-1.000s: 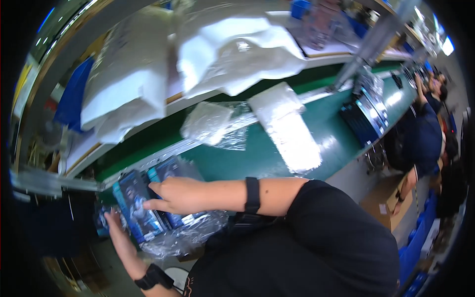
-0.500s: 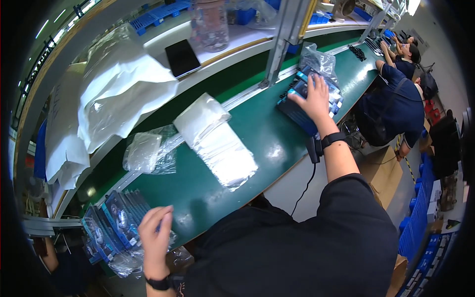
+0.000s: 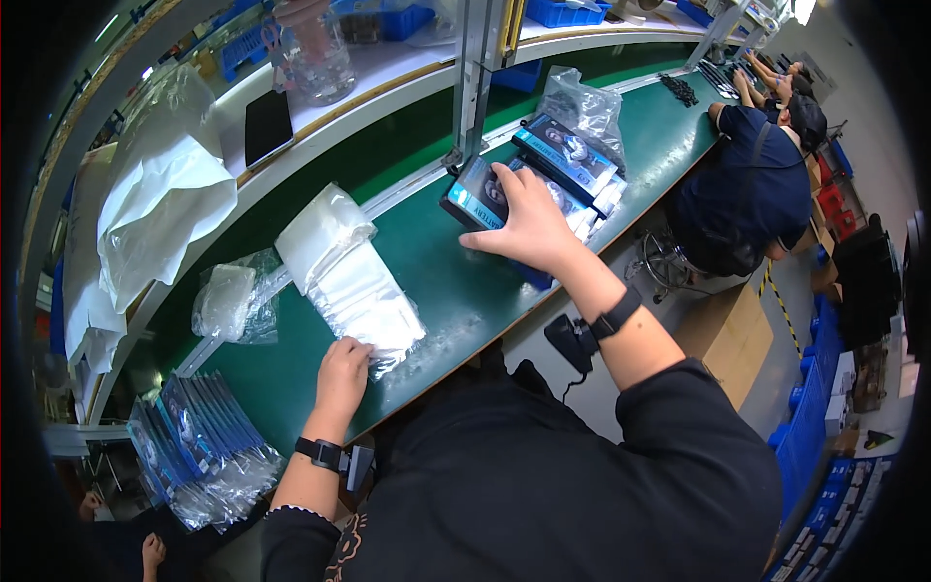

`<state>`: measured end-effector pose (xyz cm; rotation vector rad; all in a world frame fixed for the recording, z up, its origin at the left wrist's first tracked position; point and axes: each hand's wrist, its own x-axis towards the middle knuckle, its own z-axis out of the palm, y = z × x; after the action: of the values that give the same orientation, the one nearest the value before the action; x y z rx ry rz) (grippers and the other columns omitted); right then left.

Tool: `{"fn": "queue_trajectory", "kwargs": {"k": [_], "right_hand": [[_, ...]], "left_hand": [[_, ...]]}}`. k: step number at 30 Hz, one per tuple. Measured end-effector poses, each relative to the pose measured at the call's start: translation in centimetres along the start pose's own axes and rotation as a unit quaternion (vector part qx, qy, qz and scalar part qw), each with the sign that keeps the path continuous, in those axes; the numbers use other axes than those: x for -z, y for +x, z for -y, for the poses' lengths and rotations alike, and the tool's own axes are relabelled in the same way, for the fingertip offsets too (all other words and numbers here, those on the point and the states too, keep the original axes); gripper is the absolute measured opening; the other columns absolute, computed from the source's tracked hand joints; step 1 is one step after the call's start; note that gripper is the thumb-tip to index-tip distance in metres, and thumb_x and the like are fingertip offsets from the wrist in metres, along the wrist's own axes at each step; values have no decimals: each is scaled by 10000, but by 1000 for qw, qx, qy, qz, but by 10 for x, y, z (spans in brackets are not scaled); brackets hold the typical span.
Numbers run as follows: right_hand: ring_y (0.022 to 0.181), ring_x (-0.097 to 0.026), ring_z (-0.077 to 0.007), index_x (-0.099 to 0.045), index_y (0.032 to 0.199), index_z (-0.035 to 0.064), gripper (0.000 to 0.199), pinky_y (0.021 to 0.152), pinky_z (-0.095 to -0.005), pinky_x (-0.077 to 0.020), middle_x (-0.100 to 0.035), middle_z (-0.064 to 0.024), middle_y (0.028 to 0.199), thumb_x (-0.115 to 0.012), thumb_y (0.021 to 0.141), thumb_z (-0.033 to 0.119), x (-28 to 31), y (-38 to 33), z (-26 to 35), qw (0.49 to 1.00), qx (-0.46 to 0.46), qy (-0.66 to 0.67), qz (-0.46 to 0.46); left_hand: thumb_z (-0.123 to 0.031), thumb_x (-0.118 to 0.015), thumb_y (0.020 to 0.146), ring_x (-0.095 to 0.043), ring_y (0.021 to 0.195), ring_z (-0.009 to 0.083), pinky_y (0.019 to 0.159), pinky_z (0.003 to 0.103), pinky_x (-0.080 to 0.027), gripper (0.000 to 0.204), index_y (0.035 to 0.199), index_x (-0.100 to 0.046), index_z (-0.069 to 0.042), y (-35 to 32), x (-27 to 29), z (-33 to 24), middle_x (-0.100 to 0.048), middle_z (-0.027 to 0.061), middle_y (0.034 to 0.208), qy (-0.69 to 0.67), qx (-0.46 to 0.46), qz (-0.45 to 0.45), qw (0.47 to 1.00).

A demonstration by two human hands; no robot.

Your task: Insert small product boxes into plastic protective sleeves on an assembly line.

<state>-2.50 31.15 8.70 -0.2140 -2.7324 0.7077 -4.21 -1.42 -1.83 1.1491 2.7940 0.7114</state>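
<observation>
My right hand [image 3: 531,221] spans a blue-and-black printed box [image 3: 475,201], its thumb at the near edge and fingers over the top. That box is tilted beside more boxes of the same kind [image 3: 572,155] on the right part of the bench. My left hand [image 3: 342,380] has its fingers bent together at the near corner of a stack of clear plastic bags [image 3: 364,296], seemingly pinching a bag's edge. Behind that hand, several bagged boxes [image 3: 199,427] stand in a row at the bench's left end.
The green bench [image 3: 465,310] runs to the far right, with a metal post [image 3: 472,92] at its back. A crumpled clear bag [image 3: 585,107] lies behind the boxes. A phone [image 3: 268,128] and a bottle [image 3: 320,63] stand on the shelf. A co-worker [image 3: 742,184] sits at right.
My left hand has moved from near the bagged boxes right to the bag stack. My right hand has shifted left and now grips a box, tilted away from the other boxes. The view has shifted.
</observation>
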Motion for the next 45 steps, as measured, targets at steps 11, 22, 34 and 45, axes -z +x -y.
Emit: {"fn": "queue_trajectory", "kwargs": {"k": [11,22,34,45], "right_hand": [[694,-589,-148,-494,1058,3,345,558,-262,-488,-587,-91,878,-537,869,289,-66,-69,23,545,-336,695,328],[906,-607,-171,-312,1276,-105,603,782,-277,-506,-566,-155,1100,-617,794,92,-95,-55,70,541,-267,659,449],[953,-570,-168,-359,1255,-105,502,825,-272,-459,-546,-147,1125,-552,827,72,-82,-48,63,654,-191,622,385],[773,-635,-220,-501,1042,-105,266,726,-329,-525,-618,-167,915,-494,801,9,-92,-39,61,619,-279,588,440]], "left_hand": [[-58,-596,780,-557,717,242,627,315,-444,78,828,-630,-7,11,24,-23,-528,109,812,-125,113,-95,981],[-57,-661,720,-556,695,124,624,230,-438,129,827,-673,13,0,6,3,-578,49,732,-465,234,-199,830],[-17,-564,737,-602,580,135,557,276,-493,171,870,-666,18,1,24,-7,-637,112,709,-434,320,-71,839],[-7,-501,685,-587,731,330,668,396,-475,337,969,-653,-107,-5,31,-40,-599,153,770,-152,118,-146,971]]}}
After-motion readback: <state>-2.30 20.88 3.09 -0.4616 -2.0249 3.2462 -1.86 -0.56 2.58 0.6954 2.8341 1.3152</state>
